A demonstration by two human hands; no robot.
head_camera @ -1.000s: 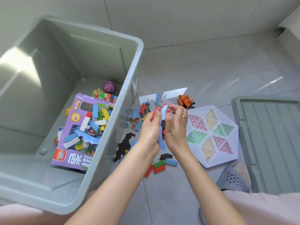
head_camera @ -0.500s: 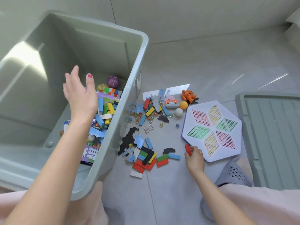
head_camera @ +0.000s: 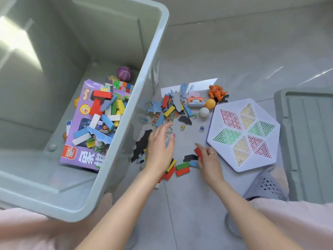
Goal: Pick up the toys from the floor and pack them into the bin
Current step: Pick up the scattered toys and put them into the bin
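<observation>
Grey floor tiles carried the mess beside the bin, already part-filled with blocks. Left hand lay spread, fingers wide and empty, probably to rake scattered toys together. Right hand pinched a red block beside the hexagonal board.

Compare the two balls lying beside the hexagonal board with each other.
The orange ball is orange; the white ball is white. The orange ball lies farther from the person, touching the small toy car; the white ball lies nearer, just below and left of it. Both are smooth, plain, about equal in size, and rest on the floor by the hexagonal board, not yet in the bin.
</observation>
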